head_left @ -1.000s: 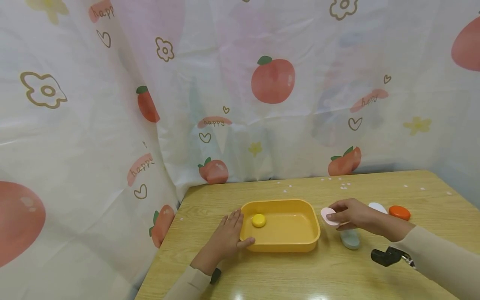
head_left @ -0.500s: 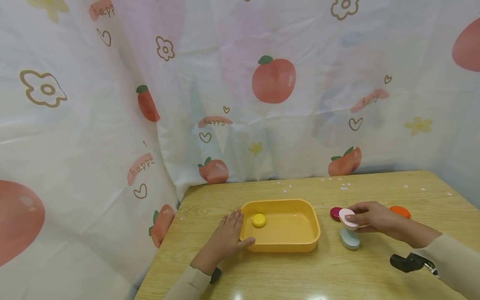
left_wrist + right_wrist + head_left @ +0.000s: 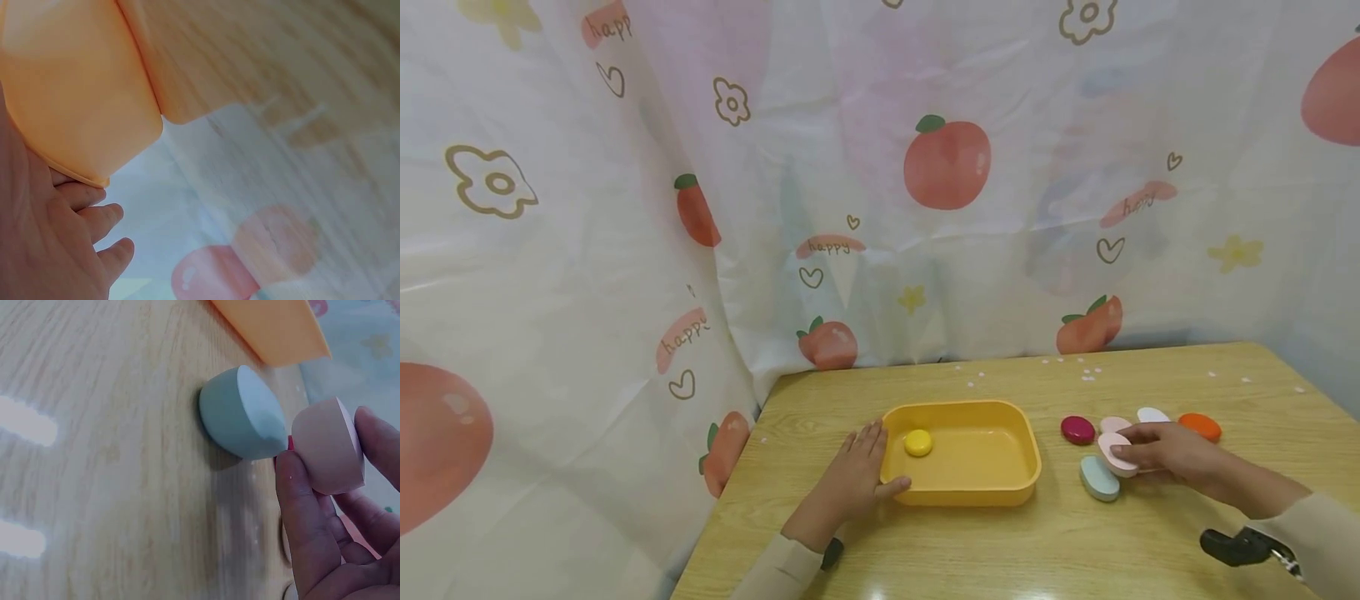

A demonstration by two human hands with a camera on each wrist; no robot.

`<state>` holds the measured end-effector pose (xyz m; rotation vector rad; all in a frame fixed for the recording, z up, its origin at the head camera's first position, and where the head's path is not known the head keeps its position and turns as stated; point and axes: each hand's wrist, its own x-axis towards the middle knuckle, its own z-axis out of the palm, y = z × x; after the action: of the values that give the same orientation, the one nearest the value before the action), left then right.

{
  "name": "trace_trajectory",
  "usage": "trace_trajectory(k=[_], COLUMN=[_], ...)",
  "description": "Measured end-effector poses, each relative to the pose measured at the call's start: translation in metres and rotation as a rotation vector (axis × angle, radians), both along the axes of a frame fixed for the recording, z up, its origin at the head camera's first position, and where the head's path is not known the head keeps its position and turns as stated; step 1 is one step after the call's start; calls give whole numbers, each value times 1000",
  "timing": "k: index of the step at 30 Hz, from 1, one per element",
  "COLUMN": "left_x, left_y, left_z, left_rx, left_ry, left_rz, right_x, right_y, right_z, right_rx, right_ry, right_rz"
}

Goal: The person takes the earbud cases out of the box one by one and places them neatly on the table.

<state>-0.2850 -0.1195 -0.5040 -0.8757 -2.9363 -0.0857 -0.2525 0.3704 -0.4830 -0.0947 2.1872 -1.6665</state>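
My right hand (image 3: 1180,458) pinches a pale pink oval block (image 3: 1117,454), flat on one face and rounded on the other, between thumb and fingers. Just left of it lies a light blue oval block (image 3: 1099,479), flat face up; the right wrist view shows this blue block close by the held one. My left hand (image 3: 848,485) rests on the left end of a yellow plastic tray (image 3: 981,458), fingers extended along the rim and thumb over the near corner. In the left wrist view its fingertips reach past the tray's edge. A bright yellow oval piece (image 3: 918,443) sits inside the tray.
Behind the held block lie a magenta oval piece (image 3: 1078,430), a second pale pink piece (image 3: 1115,424), a white one (image 3: 1152,414) and an orange one (image 3: 1199,427). Small white spots dot the back of the wooden table (image 3: 1000,550). A printed curtain (image 3: 880,292) hangs behind.
My right hand has moved right and toward me, away from the tray, still pinching the pink block. The magenta and second pink pieces have come into view. My left hand has stayed put.
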Motion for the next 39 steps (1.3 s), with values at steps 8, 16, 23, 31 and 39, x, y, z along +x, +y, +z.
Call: trace_trajectory(k=[8,16,23,31,39], left_x=[1,0,0,1,2], left_y=[0,1,1,1,0], left_z=[0,0,1,2,3], left_rx=[1,-2,7,-3,13], left_ry=[-7,-7,-7,-5,-17], left_rz=[-4,-1,-6,-4,-9], right_x=[4,7,8,9,11], right_y=[11,20,23,21,14], right_z=[-10,-17,-20,-23,-18], right_rx=[-29,-66,-30,53,224], right_ry=[-5,-18,-29,-5,83], right_rz=[-21,-30,-53,-90,-74])
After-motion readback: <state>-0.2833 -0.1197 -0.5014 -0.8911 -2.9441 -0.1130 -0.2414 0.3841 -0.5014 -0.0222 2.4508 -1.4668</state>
